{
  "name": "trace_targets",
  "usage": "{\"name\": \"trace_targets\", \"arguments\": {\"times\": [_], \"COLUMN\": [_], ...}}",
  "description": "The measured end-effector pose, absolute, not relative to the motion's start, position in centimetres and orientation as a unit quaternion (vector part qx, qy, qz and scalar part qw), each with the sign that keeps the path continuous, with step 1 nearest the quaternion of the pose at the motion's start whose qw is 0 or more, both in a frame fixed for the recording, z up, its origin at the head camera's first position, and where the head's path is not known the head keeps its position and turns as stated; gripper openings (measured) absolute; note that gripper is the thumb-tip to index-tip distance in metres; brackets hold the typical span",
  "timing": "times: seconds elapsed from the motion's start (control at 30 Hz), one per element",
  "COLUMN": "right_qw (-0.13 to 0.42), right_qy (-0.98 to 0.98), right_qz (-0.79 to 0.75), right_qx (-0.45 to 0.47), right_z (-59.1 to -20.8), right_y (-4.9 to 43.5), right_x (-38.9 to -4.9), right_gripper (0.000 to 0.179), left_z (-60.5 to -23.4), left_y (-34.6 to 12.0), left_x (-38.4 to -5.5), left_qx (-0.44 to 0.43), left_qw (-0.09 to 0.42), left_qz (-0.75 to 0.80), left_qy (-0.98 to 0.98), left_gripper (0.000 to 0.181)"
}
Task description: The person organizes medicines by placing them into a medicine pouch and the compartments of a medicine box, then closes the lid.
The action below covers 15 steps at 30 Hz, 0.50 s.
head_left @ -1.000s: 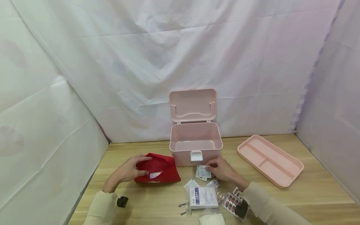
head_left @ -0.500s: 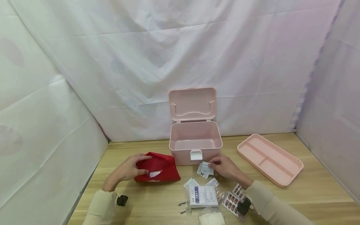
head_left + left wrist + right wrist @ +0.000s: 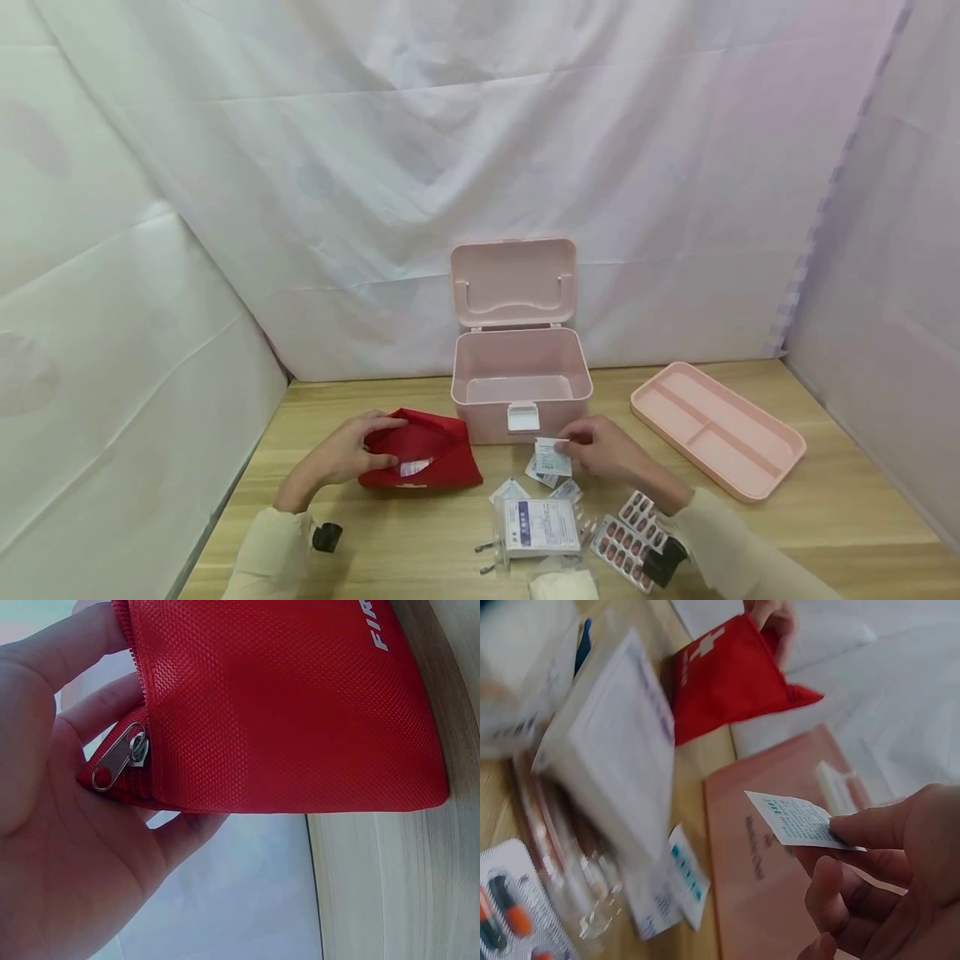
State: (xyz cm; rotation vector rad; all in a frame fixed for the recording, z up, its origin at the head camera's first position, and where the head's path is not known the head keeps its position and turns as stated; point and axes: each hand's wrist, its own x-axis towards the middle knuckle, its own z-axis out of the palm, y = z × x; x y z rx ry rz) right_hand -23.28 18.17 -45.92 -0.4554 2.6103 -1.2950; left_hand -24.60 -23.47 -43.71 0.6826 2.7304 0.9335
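Note:
My left hand grips the mouth of a red zip pouch with a white cross, holding it apart; a white packet shows inside. In the left wrist view, fingers reach into the opening beside the metal zipper pull. My right hand pinches a small white printed sachet between thumb and fingers, in front of the pink medicine box. Another sachet shows partly under the pinched one in the head view; whether it is held too, I cannot tell.
The box's lid stands raised. A pink divided tray lies at right. Nearer me are two loose sachets, a white boxed packet, capsule blister packs and a bagged white bundle. White cloth walls surround the table.
My right hand has shifted slightly right with the pinched sachet, which has turned relative to the sachet beneath it. The left hand and pouch have stayed put.

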Motion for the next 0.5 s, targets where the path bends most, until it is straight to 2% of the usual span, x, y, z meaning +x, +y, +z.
{"name": "trace_targets", "arguments": {"times": [0.27,0.5], "right_qw": [0.053,0.016], "right_qy": [0.868,0.861], "right_qz": [-0.425,-0.414], "right_qx": [-0.252,-0.294], "right_z": [-42.4,-40.1], "right_y": [15.8,13.1], "right_x": [-22.4,-22.6], "right_gripper": [0.006,0.006], "left_z": [-43.7,-43.9], "left_y": [-23.5,-23.5], "left_x": [-24.6,-24.5], "left_qx": [0.237,0.243], "left_qw": [0.083,0.079], "left_qz": [0.306,0.301], "left_qy": [0.918,0.919], "left_gripper": [0.053,0.052]}}
